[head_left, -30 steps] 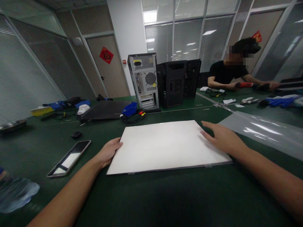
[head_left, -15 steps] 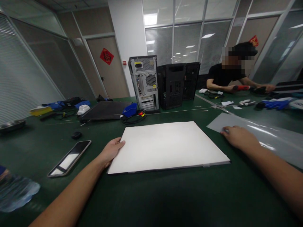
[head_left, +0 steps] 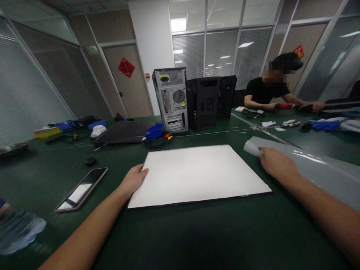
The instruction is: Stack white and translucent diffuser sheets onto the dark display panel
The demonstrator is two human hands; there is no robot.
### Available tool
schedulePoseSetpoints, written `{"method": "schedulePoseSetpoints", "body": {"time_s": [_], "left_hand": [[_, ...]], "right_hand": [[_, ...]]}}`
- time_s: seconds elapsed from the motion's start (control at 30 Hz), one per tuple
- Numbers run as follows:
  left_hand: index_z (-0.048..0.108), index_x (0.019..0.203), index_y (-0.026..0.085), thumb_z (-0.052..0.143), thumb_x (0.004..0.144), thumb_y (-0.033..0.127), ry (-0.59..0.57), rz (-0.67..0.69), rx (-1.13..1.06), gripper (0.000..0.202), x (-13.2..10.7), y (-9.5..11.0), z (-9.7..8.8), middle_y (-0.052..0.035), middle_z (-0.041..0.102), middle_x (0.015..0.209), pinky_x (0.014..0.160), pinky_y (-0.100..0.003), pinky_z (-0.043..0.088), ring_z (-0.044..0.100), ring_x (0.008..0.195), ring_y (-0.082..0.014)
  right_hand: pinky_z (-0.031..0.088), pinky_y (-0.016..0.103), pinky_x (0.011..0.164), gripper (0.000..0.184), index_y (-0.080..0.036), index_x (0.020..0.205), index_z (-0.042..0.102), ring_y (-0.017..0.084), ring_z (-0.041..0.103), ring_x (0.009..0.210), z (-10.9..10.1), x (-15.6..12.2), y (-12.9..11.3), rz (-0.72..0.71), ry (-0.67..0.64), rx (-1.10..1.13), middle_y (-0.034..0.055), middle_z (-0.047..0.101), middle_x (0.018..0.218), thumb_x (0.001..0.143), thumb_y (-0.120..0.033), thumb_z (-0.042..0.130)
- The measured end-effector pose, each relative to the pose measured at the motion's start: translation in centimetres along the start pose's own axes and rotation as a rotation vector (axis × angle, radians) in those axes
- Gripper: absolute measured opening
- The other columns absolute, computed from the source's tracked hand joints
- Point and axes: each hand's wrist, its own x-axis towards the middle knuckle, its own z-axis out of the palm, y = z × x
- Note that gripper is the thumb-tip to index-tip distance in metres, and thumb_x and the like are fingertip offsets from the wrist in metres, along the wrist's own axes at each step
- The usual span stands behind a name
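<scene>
A flat white rectangular panel (head_left: 197,174) with thin dark edges lies in front of me on the green table. My left hand (head_left: 135,180) grips its left edge, thumb on top and the other fingers mostly hidden behind and below. To the right of the panel, my right hand (head_left: 277,161) is closed on the near-left part of a translucent plastic sheet (head_left: 317,170). The sheet's left corner curls up beside my fingertips. The rest of it stretches right across the table, partly behind my forearm.
A smartphone (head_left: 83,189), a black mouse (head_left: 90,161) and a plastic bottle (head_left: 21,228) lie on the left. Computer cases (head_left: 173,99) stand at the back, near a blue object with cables (head_left: 154,131). A co-worker (head_left: 267,92) holds a red tool at the far right.
My right hand has closed on the plastic sheet and shifted slightly, and the sheet's left corner now curls up. My left hand keeps its hold on the white panel.
</scene>
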Motion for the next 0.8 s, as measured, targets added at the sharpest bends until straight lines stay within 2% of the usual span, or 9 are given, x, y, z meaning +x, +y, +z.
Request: {"method": "schedulePoseSetpoints", "body": {"time_s": [0.17, 0.23, 0.3, 0.4, 0.5, 0.67, 0.73, 0.8], "left_hand": [[0.066, 0.117, 0.011, 0.073, 0.079, 0.018, -0.018, -0.001, -0.03, 0.039, -0.4, 0.4, 0.3, -0.0106, 0.079, 0.091, 0.057, -0.029, 0.056, 0.074, 0.066, -0.0239], [0.066, 0.117, 0.011, 0.073, 0.079, 0.017, -0.011, -0.003, -0.035, 0.039, -0.4, 0.4, 0.3, -0.0111, 0.079, 0.091, 0.057, -0.03, 0.056, 0.074, 0.066, -0.0243], [0.066, 0.118, 0.011, 0.072, 0.08, 0.016, -0.006, -0.002, -0.038, 0.039, -0.4, 0.4, 0.3, -0.0112, 0.079, 0.091, 0.057, -0.03, 0.056, 0.074, 0.066, -0.0243], [0.065, 0.12, 0.01, 0.07, 0.082, 0.017, -0.004, -0.014, -0.033, 0.039, -0.5, 0.5, 0.4, -0.0111, 0.079, 0.091, 0.055, -0.03, 0.056, 0.074, 0.065, -0.0241], [0.062, 0.123, 0.01, 0.065, 0.084, 0.015, -0.011, -0.032, -0.033, 0.039, -0.7, 0.9, 0.5, -0.0114, 0.079, 0.092, 0.055, -0.031, 0.057, 0.073, 0.064, -0.0239], [0.062, 0.124, 0.01, 0.063, 0.087, 0.017, -0.029, -0.057, -0.052, 0.038, -1.1, 1.2, 0.5, -0.0115, 0.078, 0.09, 0.054, -0.03, 0.056, 0.073, 0.062, -0.0237], [0.063, 0.123, 0.011, 0.063, 0.087, 0.019, -0.033, -0.072, -0.082, 0.037, -1.2, 1.1, 0.4, -0.0111, 0.078, 0.087, 0.052, -0.03, 0.056, 0.072, 0.061, -0.0238], [0.063, 0.122, 0.011, 0.064, 0.085, 0.019, -0.027, -0.076, -0.119, 0.038, -1.1, 0.9, 0.3, -0.0106, 0.078, 0.085, 0.05, -0.03, 0.055, 0.071, 0.058, -0.0238]], "right_hand": [[0.049, 0.048, 0.091, 0.057, -0.018, 0.145, 0.046, 0.033, 0.058, 0.115, -2.4, -1.6, -3.9, -0.09, 0.136, 0.048, 0.0155, 0.058, 0.134, 0.099, -0.048, 0.031], [0.051, 0.045, 0.089, 0.058, -0.021, 0.144, 0.047, 0.03, 0.061, 0.108, -3.2, -2.6, -6.3, -0.212, 0.165, 0.144, 0.0127, 0.061, 0.13, 0.098, -0.054, 0.033], [0.052, 0.043, 0.085, 0.057, -0.024, 0.141, 0.052, 0.025, 0.064, 0.097, -3.7, -3.6, -8.6, -0.382, 0.136, 0.272, 0.0105, 0.066, 0.123, 0.097, -0.056, 0.036], [0.051, 0.043, 0.092, 0.051, -0.027, 0.134, 0.059, 0.024, 0.063, 0.104, -3.8, -4.4, -10.5, -0.566, 0.06, 0.33, 0.008, 0.066, 0.123, 0.098, -0.055, 0.037], [0.049, 0.047, 0.098, 0.054, -0.023, 0.129, 0.064, 0.028, 0.06, 0.114, -3.3, -3.9, -9.7, -0.509, 0.047, 0.218, 0.0094, 0.064, 0.128, 0.098, -0.056, 0.034], [0.053, 0.051, 0.085, 0.058, -0.019, 0.12, 0.069, 0.033, 0.063, 0.103, -2.0, -2.2, -5.9, -0.276, -0.053, -0.004, 0.0136, 0.065, 0.122, 0.096, -0.057, 0.033], [0.053, 0.052, 0.082, 0.058, -0.021, 0.119, 0.069, 0.033, 0.064, 0.101, -1.7, -2.0, -5.3, -0.248, -0.088, 0.0, 0.0133, 0.066, 0.121, 0.096, -0.059, 0.032], [0.053, 0.053, 0.084, 0.058, -0.022, 0.12, 0.069, 0.033, 0.064, 0.103, -1.6, -2.1, -5.5, -0.281, -0.098, 0.048, 0.0125, 0.066, 0.121, 0.095, -0.06, 0.033]]}}
